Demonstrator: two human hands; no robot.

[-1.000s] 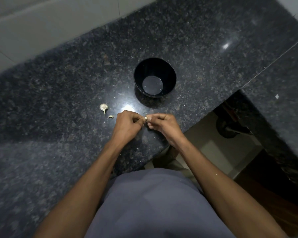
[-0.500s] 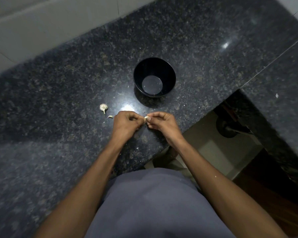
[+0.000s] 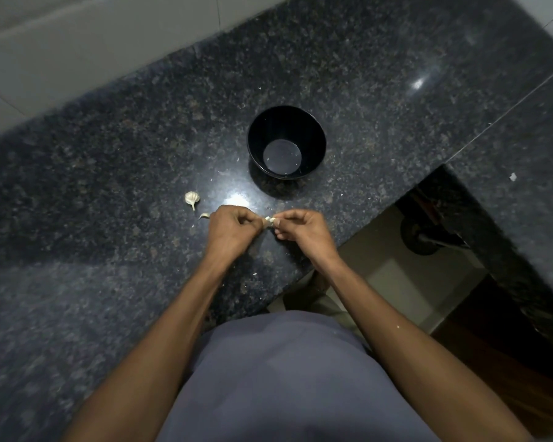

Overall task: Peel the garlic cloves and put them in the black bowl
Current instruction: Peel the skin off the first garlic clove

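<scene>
Our fingers [image 3: 276, 222] pinch a small garlic clove [image 3: 268, 221] between both hands. Our left hand [image 3: 229, 229] curls round one end of it, and our right hand [image 3: 304, 226] nips the other end with thumb and fingertip. We hold it just above the table [image 3: 109, 186], and we think we are pulling the skin off.

Just beside our left fingers lies a little bit of garlic [image 3: 204, 215]. A bit further out on that side sits another clove [image 3: 192, 198] with its skin on. Past our fingers, away from us, stands the black bowl [image 3: 287, 142]. Nothing is in it yet.

The clove is tiny and could pop out if we squeeze too hard. The table edge is close behind our right hand, so it could roll off onto the floor. Bits of skin might stick and go in the bowl too.
</scene>
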